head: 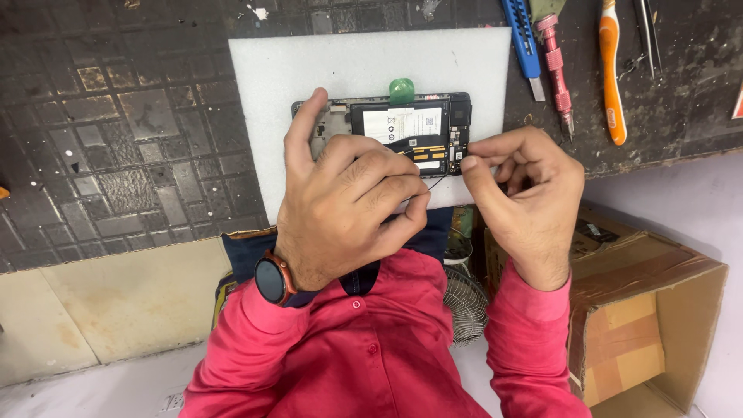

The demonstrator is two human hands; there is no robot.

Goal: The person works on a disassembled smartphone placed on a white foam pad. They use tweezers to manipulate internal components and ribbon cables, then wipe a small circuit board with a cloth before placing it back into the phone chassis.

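An opened phone [433, 128] lies back-up on a white foam pad [348, 66], its battery and circuit board exposed. A green plastic pick [402, 89] is wedged at its far edge. My left hand [348, 205], with a dark watch on the wrist, covers the phone's left half; one finger is stretched along the left end and the others are curled on the near edge. My right hand [526, 193] pinches a thin black wire [439, 182] at the phone's right near corner. The wire runs back toward my left fingertips.
Beyond the pad on the dark worn bench lie a blue utility knife [522, 39], a red screwdriver [556, 62], an orange-handled tool [611, 73] and tweezers [648, 35]. An open cardboard box [650, 317] and a small wire-guarded fan [466, 302] sit below the bench edge at right.
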